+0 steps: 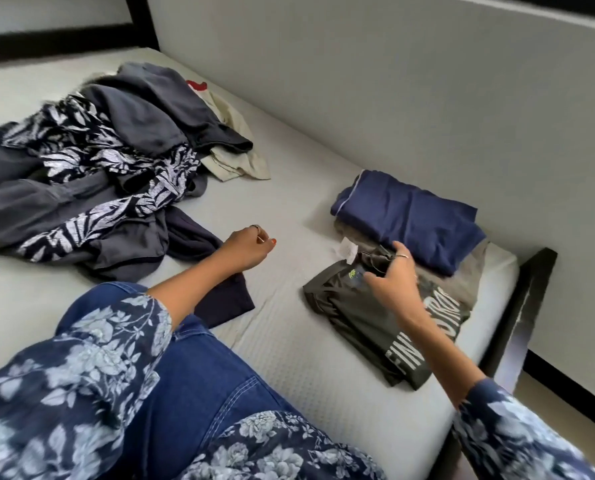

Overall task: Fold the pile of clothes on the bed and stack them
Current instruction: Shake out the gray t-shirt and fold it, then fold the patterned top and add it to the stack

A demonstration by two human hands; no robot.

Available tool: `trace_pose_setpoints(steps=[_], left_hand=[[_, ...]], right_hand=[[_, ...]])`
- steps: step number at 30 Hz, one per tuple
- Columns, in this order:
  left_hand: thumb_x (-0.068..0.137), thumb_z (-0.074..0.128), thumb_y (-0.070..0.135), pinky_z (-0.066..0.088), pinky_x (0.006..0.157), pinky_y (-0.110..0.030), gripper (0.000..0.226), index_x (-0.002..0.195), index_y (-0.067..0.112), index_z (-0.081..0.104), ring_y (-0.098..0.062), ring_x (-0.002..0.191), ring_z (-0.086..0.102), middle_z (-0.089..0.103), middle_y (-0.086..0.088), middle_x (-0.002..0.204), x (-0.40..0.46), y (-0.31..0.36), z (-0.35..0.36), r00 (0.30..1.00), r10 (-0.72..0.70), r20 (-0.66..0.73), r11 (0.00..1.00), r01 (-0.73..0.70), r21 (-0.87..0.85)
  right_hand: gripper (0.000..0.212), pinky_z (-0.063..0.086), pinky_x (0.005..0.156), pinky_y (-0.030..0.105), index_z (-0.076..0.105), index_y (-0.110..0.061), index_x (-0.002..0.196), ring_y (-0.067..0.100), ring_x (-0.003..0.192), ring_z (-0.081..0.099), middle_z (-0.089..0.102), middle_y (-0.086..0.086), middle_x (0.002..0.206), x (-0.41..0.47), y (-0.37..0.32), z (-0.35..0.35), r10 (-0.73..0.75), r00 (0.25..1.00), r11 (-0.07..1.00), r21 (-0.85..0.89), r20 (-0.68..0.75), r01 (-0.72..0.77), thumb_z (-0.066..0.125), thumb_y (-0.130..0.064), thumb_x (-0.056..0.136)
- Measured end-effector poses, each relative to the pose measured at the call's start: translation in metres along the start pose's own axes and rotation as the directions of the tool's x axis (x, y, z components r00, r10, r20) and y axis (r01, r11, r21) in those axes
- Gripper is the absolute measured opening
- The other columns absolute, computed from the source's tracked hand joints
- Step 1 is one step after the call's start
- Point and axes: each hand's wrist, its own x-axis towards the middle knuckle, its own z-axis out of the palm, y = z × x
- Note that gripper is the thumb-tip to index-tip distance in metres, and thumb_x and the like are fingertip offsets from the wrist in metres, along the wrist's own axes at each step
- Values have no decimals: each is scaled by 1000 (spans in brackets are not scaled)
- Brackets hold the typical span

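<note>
The folded dark shirt (375, 317) with pale lettering lies near the mattress (289, 358) edge closest to the person; it looks light and limp, best taken by its folded edges so it keeps shape. The right hand (393, 275) curls round its top fold, pinching cloth. The left hand (247, 247) hovers loosely open, holding nothing. Behind sits a folded navy garment (410, 216); toward the far corner, the unfolded pile (91, 174).

Mattress (289, 341) matt, finely textured weave; olive shorts (362, 313) smooth, faint sheen; jeans (199, 375) denim.
</note>
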Motion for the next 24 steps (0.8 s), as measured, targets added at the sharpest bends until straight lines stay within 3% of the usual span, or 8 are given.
trace_pose_setpoints(steps=[2,4,5,9,12,14,19,24], left_hand=[[96,51,32,39,92,-27,34,122,10,56,-25,118,53,60,-8,126,-3,-17,-14,998,-21,-58,1000,22,4],[96,53,28,40,90,-26,34,123,7,57,-25,116,54,60,-9,124,-5,-35,-30,993,-51,-107,999,52,5],[95,54,26,40,87,-26,33,122,7,58,-25,114,55,61,-9,123,-7,-46,-41,987,-72,-143,997,73,0],[93,57,22,41,88,-29,26,114,6,61,-26,110,57,63,-11,115,-12,-90,-79,952,-159,-262,987,153,-46],[91,58,19,42,88,-29,23,109,5,62,-27,107,59,65,-13,110,-13,-124,-108,918,-238,-317,971,223,-84],[90,60,15,41,90,-28,27,113,2,62,-28,110,59,65,-15,114,-11,-139,-120,896,-263,-359,965,246,-93],[81,66,7,41,97,-32,39,118,0,58,-32,116,56,60,-19,122,7,-169,-143,860,-253,-443,964,265,-36],[78,75,25,45,98,-38,56,128,13,53,-27,119,55,59,-9,129,48,-178,-149,882,-189,-432,974,225,33]], right_hand=[[70,35,111,41,29,-9,144,29,124,47,44,14,139,0,-24,24,-117,989,991,80,94,110,56,1,81],[64,32,105,22,30,-5,144,30,123,47,46,18,136,1,-46,49,-183,967,983,57,177,175,48,7,84],[63,31,94,15,31,-3,143,29,122,48,48,19,134,3,-59,63,-213,952,977,46,219,208,45,10,84],[68,36,91,20,33,-4,143,28,131,45,45,17,142,10,-103,111,-328,878,941,44,349,335,36,14,77],[67,33,84,16,32,-5,143,29,129,46,43,17,144,21,-142,141,-383,820,915,56,424,399,35,15,79],[65,33,88,17,34,-3,142,29,129,45,44,18,143,27,-163,157,-392,800,908,51,454,416,36,14,79],[56,34,92,23,39,0,138,31,126,45,50,20,133,54,-208,204,-373,774,903,8,512,430,45,6,82],[45,36,86,25,42,-1,132,34,121,49,53,19,129,86,-244,239,-313,780,925,-14,542,380,45,2,87]])
